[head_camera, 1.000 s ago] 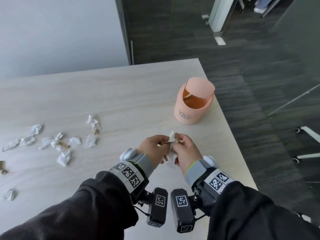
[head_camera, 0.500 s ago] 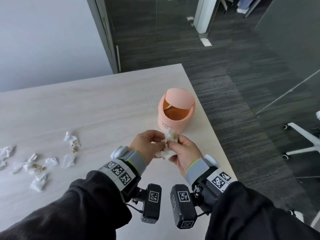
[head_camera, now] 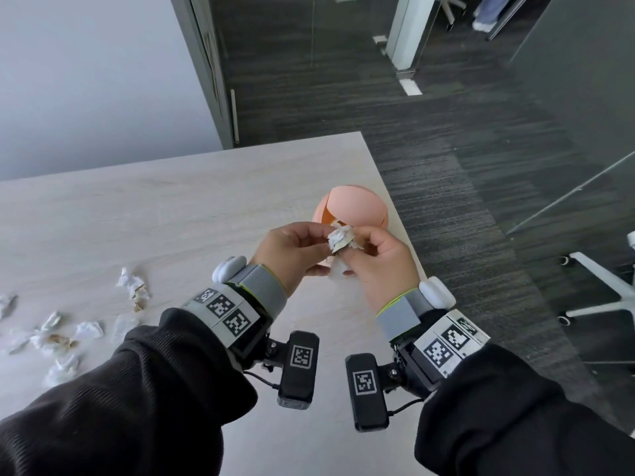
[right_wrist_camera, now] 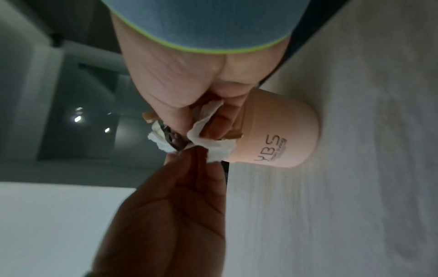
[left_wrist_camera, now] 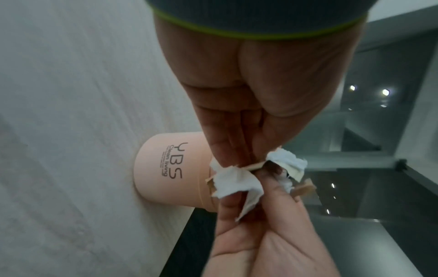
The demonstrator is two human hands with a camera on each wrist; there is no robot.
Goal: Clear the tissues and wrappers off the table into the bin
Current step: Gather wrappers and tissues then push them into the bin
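Note:
Both my hands hold one crumpled bundle of white tissues and tan wrappers (head_camera: 341, 239) just in front of the pink bin (head_camera: 357, 205). My left hand (head_camera: 295, 250) pinches the bundle (left_wrist_camera: 234, 180) from the left with curled fingers. My right hand (head_camera: 372, 259) grips the same bundle (right_wrist_camera: 208, 138) from the right. The bin (left_wrist_camera: 166, 168) stands near the table's right edge, its swing lid tilted and the opening partly hidden behind my hands. More tissues and wrappers (head_camera: 65, 334) lie scattered at the left of the table (head_camera: 171, 207).
The table's right edge (head_camera: 395, 207) runs close beside the bin (right_wrist_camera: 279, 135), with dark carpet (head_camera: 464, 201) beyond it. A white chair base (head_camera: 601, 290) stands on the floor at the right. A wall and a glass door are behind the table.
Both hands have carried the bundle forward and up toward the bin's opening. The view has swung right, so the scattered litter sits further left.

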